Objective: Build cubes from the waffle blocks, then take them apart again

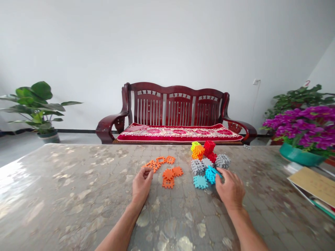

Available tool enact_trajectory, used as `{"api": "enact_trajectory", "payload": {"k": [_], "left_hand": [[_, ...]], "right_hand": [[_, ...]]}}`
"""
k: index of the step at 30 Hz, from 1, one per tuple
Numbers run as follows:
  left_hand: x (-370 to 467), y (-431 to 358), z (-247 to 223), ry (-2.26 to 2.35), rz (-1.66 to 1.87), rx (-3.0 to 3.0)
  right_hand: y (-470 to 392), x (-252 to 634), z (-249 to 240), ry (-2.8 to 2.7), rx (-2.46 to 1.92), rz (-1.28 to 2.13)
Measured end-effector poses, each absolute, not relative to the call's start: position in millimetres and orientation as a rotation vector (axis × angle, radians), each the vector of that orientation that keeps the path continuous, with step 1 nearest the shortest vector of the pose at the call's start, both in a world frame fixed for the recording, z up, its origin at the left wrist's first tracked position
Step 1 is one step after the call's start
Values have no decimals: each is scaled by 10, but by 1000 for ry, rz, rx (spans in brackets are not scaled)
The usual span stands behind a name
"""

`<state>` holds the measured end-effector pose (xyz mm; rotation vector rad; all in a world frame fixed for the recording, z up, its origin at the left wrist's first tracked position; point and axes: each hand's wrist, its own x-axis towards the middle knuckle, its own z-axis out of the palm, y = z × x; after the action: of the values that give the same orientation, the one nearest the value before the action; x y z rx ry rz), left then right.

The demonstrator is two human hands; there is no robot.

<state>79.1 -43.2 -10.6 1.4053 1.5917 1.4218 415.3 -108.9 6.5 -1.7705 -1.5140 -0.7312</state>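
Observation:
My left hand rests on the table with its fingers curled together, at the near edge of an orange openwork plate. Whether the fingertips grip that plate is hidden. Just right of it lie more orange toothed building plates, among them a square window-like one. My right hand has its thumb and forefinger on the right side of a blue block of interlocking plates. Beside that block lies a light teal plate. Behind it sit grey blocks, red blocks and an orange block.
The patterned table spans the foreground. On its right are a teal pot of purple flowers and a brown notebook. A small grey piece lies near the far edge. Beyond stands a wooden bench.

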Motion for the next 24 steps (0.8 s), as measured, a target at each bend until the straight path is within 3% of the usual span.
{"api": "enact_trajectory", "payload": {"k": [9, 24], "left_hand": [[823, -427, -146, 1676, 1289, 1529], [683, -432, -42, 1830, 1341, 1394]], "right_hand": [[-1111, 3560, 51, -1884, -1337, -500], [-1180, 3086, 16, -2280, -1204, -97]]}}
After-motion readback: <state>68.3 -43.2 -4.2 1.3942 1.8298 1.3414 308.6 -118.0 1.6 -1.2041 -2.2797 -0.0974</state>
